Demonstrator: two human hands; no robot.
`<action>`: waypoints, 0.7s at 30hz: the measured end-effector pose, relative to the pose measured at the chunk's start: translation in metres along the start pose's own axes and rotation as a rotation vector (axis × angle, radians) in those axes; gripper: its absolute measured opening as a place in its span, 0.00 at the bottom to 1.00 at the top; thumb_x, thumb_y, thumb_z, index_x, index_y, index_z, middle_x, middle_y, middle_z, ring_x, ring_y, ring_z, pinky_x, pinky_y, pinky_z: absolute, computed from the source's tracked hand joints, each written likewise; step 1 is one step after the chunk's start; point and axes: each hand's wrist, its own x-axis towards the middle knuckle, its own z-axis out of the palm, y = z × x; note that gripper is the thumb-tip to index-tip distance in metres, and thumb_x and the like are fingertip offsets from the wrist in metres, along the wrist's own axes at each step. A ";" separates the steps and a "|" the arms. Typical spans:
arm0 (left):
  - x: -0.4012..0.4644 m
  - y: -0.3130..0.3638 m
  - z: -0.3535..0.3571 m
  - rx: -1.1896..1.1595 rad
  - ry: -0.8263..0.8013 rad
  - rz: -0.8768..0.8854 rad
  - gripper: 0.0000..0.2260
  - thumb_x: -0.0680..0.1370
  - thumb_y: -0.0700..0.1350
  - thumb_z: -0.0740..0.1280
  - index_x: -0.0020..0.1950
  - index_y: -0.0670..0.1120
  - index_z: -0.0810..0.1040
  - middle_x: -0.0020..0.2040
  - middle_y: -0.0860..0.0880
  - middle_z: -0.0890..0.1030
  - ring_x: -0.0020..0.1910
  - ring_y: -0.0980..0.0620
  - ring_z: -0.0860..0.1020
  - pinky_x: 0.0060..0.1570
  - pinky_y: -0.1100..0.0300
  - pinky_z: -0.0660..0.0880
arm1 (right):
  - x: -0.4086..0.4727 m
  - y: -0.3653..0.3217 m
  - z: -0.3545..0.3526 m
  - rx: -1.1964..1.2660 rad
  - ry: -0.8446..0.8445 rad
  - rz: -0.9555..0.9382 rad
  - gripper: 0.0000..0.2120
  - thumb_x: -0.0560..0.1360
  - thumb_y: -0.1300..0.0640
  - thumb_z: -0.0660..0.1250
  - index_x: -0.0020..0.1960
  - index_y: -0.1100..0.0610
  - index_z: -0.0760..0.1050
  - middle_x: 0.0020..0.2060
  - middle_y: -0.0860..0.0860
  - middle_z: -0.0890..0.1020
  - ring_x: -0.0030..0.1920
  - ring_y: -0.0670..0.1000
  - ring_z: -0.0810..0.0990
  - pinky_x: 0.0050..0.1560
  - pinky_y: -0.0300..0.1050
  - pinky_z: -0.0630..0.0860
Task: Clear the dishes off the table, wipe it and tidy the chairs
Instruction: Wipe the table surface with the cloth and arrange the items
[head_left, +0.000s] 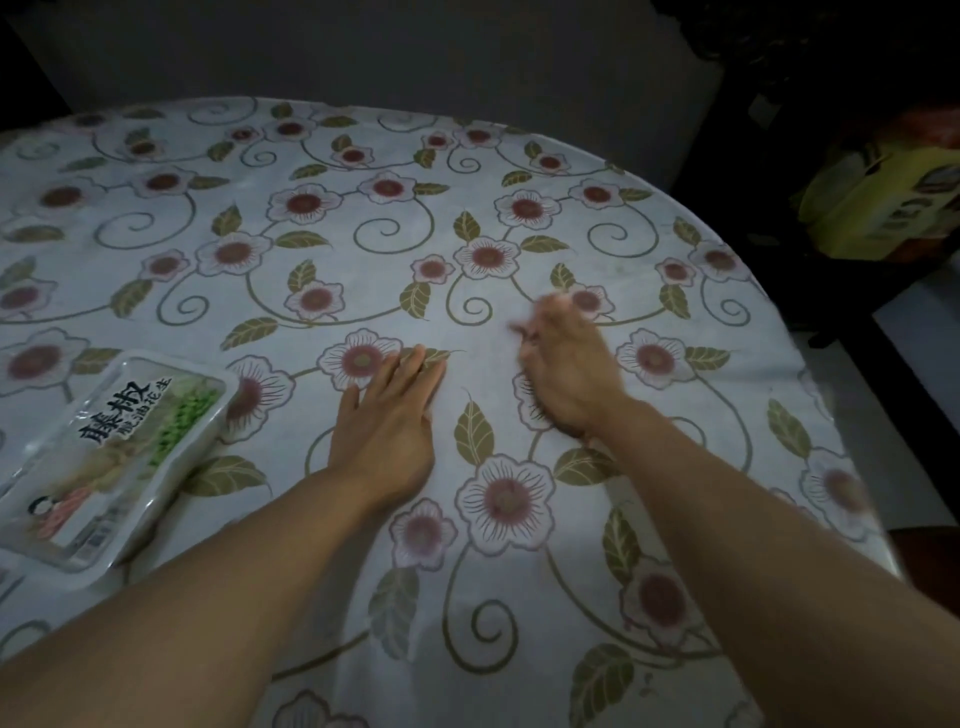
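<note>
Left hand (387, 415) flat and open on the floral table (519, 208); right hand (563, 364) blurred, grip indiscernible; food package (111, 452) left of both hands.

Your left hand (388, 410) lies flat, palm down, on the flowered cloth of the round worktop (363, 218), its fingers (415, 364) stretched forward and together. Your right hand (563, 364) is just beside it, blurred, the fingers curled at the cloth; whether it holds anything cannot be told. A sealed snack tray (111, 457) with printed characters sits near the left forearm. A yellow-green package (878, 200) sits beyond the worktop's right edge.
</note>
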 end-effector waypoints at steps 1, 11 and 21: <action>0.000 0.001 0.000 -0.011 -0.002 -0.002 0.25 0.82 0.44 0.50 0.78 0.54 0.47 0.79 0.54 0.45 0.77 0.53 0.43 0.74 0.45 0.45 | -0.006 -0.013 0.004 0.027 -0.004 -0.087 0.23 0.81 0.52 0.49 0.75 0.55 0.59 0.76 0.55 0.54 0.76 0.55 0.49 0.76 0.51 0.47; -0.044 -0.004 -0.024 0.040 -0.193 -0.013 0.33 0.77 0.39 0.60 0.78 0.50 0.49 0.79 0.52 0.44 0.78 0.50 0.44 0.75 0.47 0.51 | -0.097 0.037 -0.024 -0.006 0.057 -0.028 0.27 0.77 0.58 0.57 0.75 0.54 0.57 0.73 0.51 0.61 0.72 0.48 0.59 0.74 0.45 0.55; -0.095 -0.009 -0.009 0.020 -0.176 0.021 0.28 0.81 0.45 0.55 0.78 0.51 0.47 0.79 0.52 0.42 0.77 0.49 0.41 0.74 0.44 0.49 | -0.201 -0.118 0.036 0.263 0.050 -0.137 0.24 0.80 0.57 0.47 0.76 0.59 0.57 0.76 0.53 0.57 0.76 0.51 0.53 0.76 0.43 0.48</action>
